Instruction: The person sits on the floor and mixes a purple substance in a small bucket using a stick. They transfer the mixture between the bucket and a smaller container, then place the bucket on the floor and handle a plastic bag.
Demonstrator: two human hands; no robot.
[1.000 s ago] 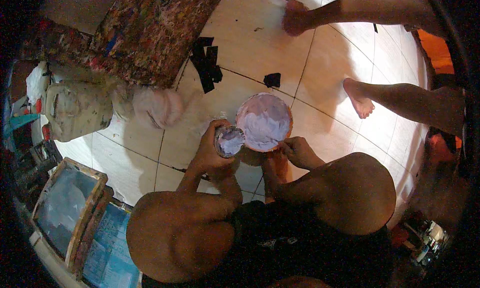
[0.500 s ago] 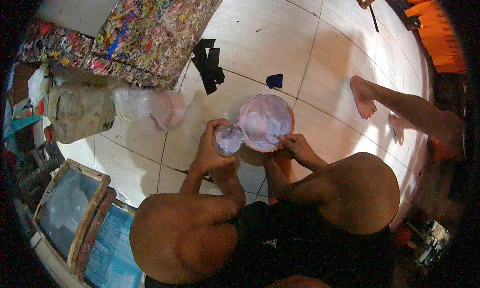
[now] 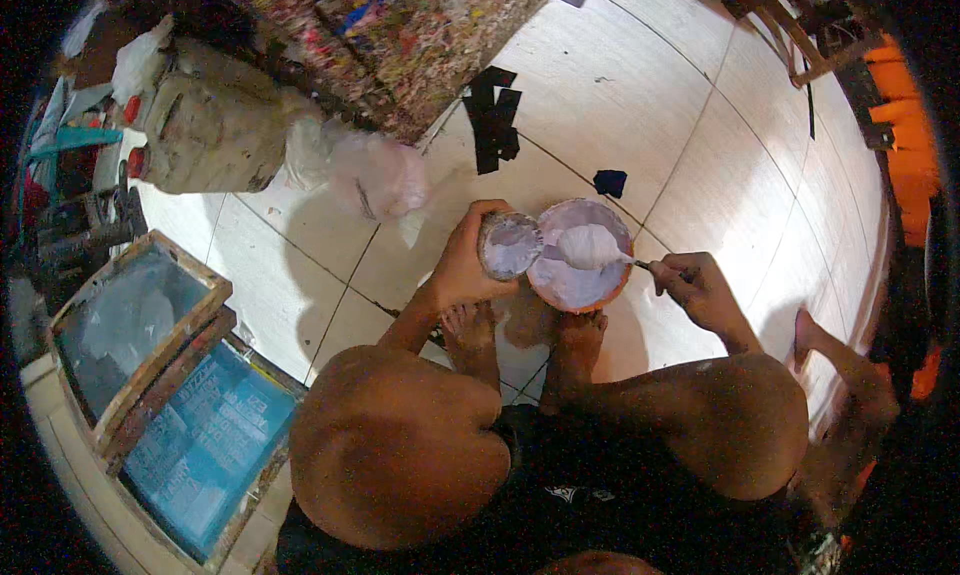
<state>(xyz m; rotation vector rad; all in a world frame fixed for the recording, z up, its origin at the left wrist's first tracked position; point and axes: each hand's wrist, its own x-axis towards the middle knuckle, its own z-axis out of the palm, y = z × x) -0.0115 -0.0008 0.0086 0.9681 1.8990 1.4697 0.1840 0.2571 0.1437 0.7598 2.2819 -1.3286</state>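
Note:
My left hand [image 3: 462, 260] is wrapped round a small round cup [image 3: 511, 245] with pale lilac paint in it. The cup tilts over the left rim of a larger orange-rimmed tub [image 3: 580, 303], coated inside with the same paint. My right hand [image 3: 692, 287], to the right of the tub, pinches the thin dark handle of a spoon [image 3: 590, 247]. Its broad head, thick with pale paint, is over the tub and lines up with the cup's mouth. Whether the head touches the paint below is hard to tell. Both my feet are just below the tub.
Black strips [image 3: 492, 120] and a dark scrap [image 3: 610, 182] lie on the tiled floor [image 3: 640, 95]. A paint-crusted block [image 3: 400, 65], a stained container [image 3: 215, 125] and a plastic bag [image 3: 375, 175] stand far left. Framed screens [image 3: 205, 445] lean at left. Another person's leg [image 3: 845, 365] is at right.
My right hand has drawn away from the tub's rim to the right, and the paint-covered spoon head now shows plainly. The view has shifted; the other person's leg appears lower.

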